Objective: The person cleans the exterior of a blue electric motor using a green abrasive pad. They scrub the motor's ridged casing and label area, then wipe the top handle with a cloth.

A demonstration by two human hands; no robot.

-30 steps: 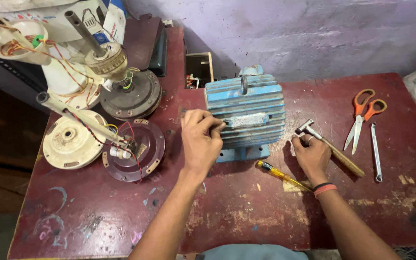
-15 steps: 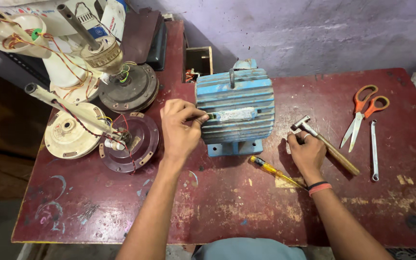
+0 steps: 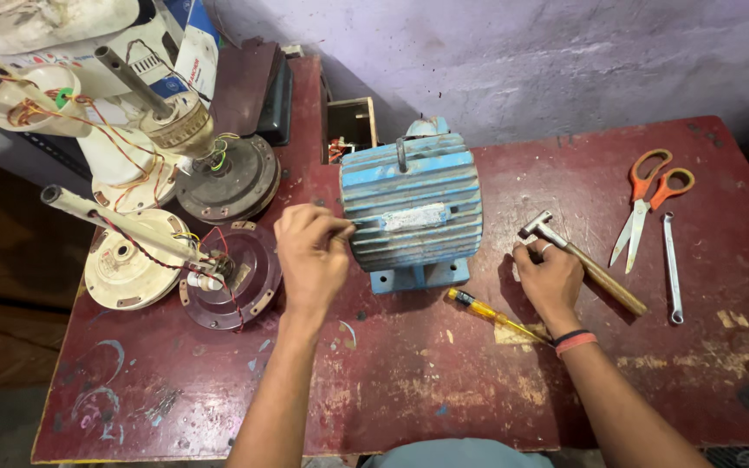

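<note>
A small rectangular pale label plate (image 3: pixel 413 217) sits on the side of the blue ribbed motor (image 3: pixel 413 186). A white and blue carton (image 3: pixel 185 43) with printing stands at the table's far left corner.

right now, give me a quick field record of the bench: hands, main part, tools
left hand: fingertips pressed against the end of the blue ribbed metal motor housing
right hand: resting on the wooden-handled hammer
near right hand: yellow-handled screwdriver
far right: orange-handled scissors, slim steel spanner
surface: worn red table
</note>
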